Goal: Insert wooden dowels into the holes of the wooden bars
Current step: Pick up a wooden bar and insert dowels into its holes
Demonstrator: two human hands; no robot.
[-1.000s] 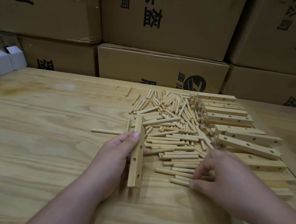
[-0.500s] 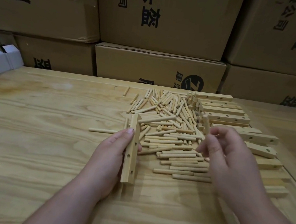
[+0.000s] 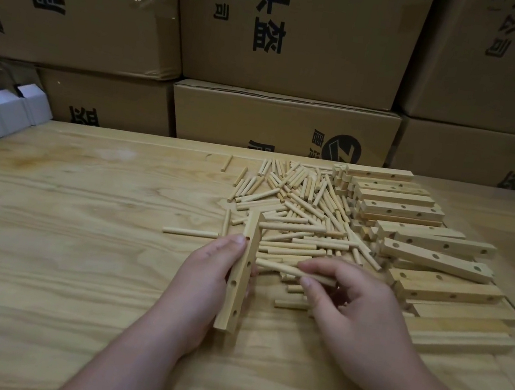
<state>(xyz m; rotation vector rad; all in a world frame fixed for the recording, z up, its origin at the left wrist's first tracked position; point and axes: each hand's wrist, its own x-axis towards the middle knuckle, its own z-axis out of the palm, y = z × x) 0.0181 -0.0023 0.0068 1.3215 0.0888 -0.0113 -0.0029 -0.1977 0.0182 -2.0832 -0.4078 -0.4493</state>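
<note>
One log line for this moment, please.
left hand: holds bar upright | right hand: pinches dowel, tip at a bar hole | not inserted yet

Work surface: pale plywood table (image 3: 60, 232), grain visible. Beyond the fingertips, stacked brown cardboard cartons (image 3: 293, 33) with black printing form the backdrop. White folded boxes (image 3: 0, 116) sit far left. Lighting dim, even.

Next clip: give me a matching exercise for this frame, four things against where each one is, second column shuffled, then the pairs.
Things:
1. held bar
2. held dowel
3. white boxes
4. bar stack

Places:
A. table's far left edge
B. right of the dowel pile
C. in the left hand
D. pinched by the right hand, tip at the bar

Pairs: 1-C, 2-D, 3-A, 4-B
</note>
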